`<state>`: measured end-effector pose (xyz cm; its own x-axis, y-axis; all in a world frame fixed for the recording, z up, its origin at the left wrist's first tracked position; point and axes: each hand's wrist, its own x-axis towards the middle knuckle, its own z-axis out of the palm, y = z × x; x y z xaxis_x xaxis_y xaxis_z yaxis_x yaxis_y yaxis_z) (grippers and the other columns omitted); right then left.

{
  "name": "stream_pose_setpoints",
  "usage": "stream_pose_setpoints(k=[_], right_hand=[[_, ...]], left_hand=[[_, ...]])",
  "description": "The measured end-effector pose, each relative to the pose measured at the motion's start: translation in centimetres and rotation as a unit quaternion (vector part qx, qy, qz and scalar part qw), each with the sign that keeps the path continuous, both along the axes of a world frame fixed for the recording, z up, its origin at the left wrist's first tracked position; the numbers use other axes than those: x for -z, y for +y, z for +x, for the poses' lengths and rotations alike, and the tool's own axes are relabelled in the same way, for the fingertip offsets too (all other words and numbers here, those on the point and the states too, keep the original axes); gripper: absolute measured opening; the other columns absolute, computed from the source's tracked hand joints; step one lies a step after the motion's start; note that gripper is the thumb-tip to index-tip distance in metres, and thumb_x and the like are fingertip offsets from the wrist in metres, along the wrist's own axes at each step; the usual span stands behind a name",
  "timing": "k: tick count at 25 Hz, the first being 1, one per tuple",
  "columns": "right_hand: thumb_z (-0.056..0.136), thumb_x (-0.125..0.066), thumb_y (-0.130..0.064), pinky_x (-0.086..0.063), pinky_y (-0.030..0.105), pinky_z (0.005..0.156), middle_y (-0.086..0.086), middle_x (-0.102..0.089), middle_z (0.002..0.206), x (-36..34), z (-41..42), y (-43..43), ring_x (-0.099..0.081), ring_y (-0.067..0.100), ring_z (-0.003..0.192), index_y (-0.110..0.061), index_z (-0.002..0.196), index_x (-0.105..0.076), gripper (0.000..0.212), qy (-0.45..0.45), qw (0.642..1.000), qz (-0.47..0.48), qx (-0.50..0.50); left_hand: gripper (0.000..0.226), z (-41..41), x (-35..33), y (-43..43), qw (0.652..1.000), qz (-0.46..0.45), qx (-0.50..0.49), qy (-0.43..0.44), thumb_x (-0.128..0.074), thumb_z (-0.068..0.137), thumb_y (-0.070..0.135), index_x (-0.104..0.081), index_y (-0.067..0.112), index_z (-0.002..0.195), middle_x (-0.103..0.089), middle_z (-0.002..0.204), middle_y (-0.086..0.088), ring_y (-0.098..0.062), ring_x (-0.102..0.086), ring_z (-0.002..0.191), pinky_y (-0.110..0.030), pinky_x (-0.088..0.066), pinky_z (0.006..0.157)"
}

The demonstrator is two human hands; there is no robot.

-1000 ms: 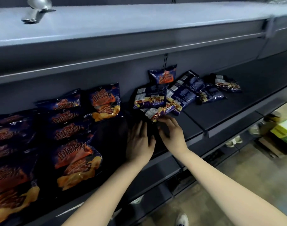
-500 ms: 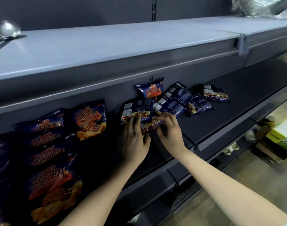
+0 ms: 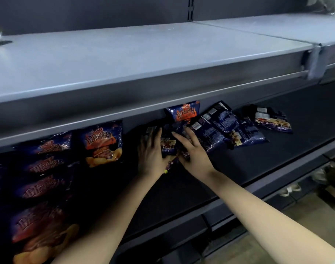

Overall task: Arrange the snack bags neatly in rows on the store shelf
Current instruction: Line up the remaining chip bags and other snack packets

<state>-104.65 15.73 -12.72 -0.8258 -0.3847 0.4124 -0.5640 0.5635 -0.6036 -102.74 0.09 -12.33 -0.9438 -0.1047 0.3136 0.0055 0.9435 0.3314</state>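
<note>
The step in hand looks like squaring up one snack bag (image 3: 168, 145) on the shelf (image 3: 258, 166), just in front of the standing bag (image 3: 183, 112). The left hand (image 3: 150, 152) and right hand (image 3: 194, 154) press flat on it, fingers straight and slightly spread. Next it probably needs sliding into line. Right of the standing bag a loose heap of bags (image 3: 222, 126) crowds close, and left of it lies a tidy row (image 3: 101, 141).

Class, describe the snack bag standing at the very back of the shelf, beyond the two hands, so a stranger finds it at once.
Find the dark shelf under the grey shelf. Beyond the left hand and right hand, one blue snack bag stands against the back wall. Unlike the loose bags lying right of it, backs up, it shows orange lettering.
</note>
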Motion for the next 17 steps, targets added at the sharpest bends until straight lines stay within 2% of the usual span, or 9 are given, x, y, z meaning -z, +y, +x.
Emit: stream_pose_setpoints(k=[2, 4, 6, 8, 10, 13, 15, 17], right_hand=[[0.081, -0.058, 0.001, -0.022, 0.023, 0.110, 0.003, -0.016, 0.155, 0.0, -0.4, -0.1, -0.015, 0.016, 0.143, -0.032, 0.142, -0.034, 0.073, -0.026, 1.000, -0.008, -0.010], [0.081, -0.056, 0.003, -0.018, 0.013, 0.107, 0.002, -0.016, 0.155, -0.1, -0.8, 0.2, -0.015, 0.010, 0.141, -0.029, 0.142, -0.034, 0.072, -0.050, 0.998, -0.024, -0.020], [0.081, -0.055, 0.004, -0.014, 0.001, 0.102, 0.000, -0.016, 0.155, -0.1, -1.2, 0.7, -0.014, 0.004, 0.137, -0.029, 0.142, -0.033, 0.072, -0.063, 0.997, -0.037, -0.033], [0.081, -0.054, 0.005, -0.014, -0.003, 0.100, -0.001, -0.018, 0.155, -0.2, -1.4, 1.2, -0.015, 0.003, 0.137, -0.028, 0.143, -0.031, 0.074, -0.061, 0.996, -0.055, -0.044], [0.080, -0.055, 0.006, -0.017, 0.003, 0.107, 0.000, -0.022, 0.154, -0.5, -1.7, 1.3, -0.017, 0.006, 0.140, -0.024, 0.144, -0.029, 0.075, -0.045, 0.994, -0.088, -0.049], [0.081, -0.058, 0.004, -0.025, 0.026, 0.115, 0.006, -0.030, 0.151, -1.1, -1.9, 1.0, -0.025, 0.017, 0.142, -0.016, 0.145, -0.026, 0.074, 0.001, 0.985, -0.164, -0.054], [0.083, -0.060, -0.002, -0.028, 0.028, 0.114, 0.009, -0.033, 0.148, -1.6, -2.0, 0.5, -0.030, 0.019, 0.140, -0.014, 0.145, -0.023, 0.073, 0.004, 0.977, -0.209, -0.052], [0.084, -0.063, -0.012, -0.029, 0.032, 0.114, 0.006, -0.033, 0.148, -1.9, -2.1, 0.1, -0.031, 0.018, 0.139, -0.021, 0.145, -0.019, 0.076, -0.023, 0.968, -0.240, -0.070]], left_hand=[[0.088, -0.4, 0.2, 0.1, 1.000, -0.006, -0.011, 0.000, -0.071, 0.078, 0.032, -0.019, 0.021, 0.148, -0.026, 0.152, -0.009, -0.034, -0.020, 0.140, -0.047, -0.019, 0.114], [0.082, -0.7, 0.3, 0.4, 1.000, -0.015, -0.021, 0.011, -0.071, 0.078, 0.024, -0.025, 0.021, 0.146, -0.033, 0.149, -0.009, -0.034, -0.023, 0.139, -0.046, -0.020, 0.114], [0.077, -0.9, 0.2, 0.8, 0.999, -0.020, -0.030, 0.024, -0.072, 0.076, 0.019, -0.033, 0.020, 0.142, -0.039, 0.145, -0.010, -0.034, -0.027, 0.137, -0.046, -0.024, 0.113], [0.068, -0.9, 0.1, 1.2, 0.998, -0.005, -0.029, 0.052, -0.071, 0.076, 0.016, -0.041, 0.017, 0.137, -0.046, 0.139, -0.011, -0.034, -0.035, 0.132, -0.047, -0.031, 0.109], [0.057, -0.9, -0.4, 1.4, 0.994, 0.012, -0.016, 0.105, -0.067, 0.079, 0.018, -0.047, 0.013, 0.132, -0.053, 0.130, -0.013, -0.034, -0.045, 0.124, -0.047, -0.041, 0.102], [0.046, -0.4, -1.5, 1.9, 0.983, 0.028, -0.015, 0.181, -0.056, 0.085, 0.030, -0.052, 0.005, 0.123, -0.061, 0.114, -0.018, -0.036, -0.058, 0.107, -0.045, -0.052, 0.087], [0.052, 0.2, -2.9, 2.1, 0.977, 0.071, -0.037, 0.196, -0.048, 0.087, 0.043, -0.052, 0.002, 0.118, -0.063, 0.106, -0.019, -0.034, -0.064, 0.095, -0.040, -0.055, 0.074], [0.057, 1.3, -3.9, 2.0, 0.969, 0.129, -0.046, 0.208, -0.047, 0.086, 0.050, -0.051, 0.003, 0.118, -0.066, 0.102, -0.014, -0.024, -0.067, 0.087, -0.034, -0.055, 0.065]])
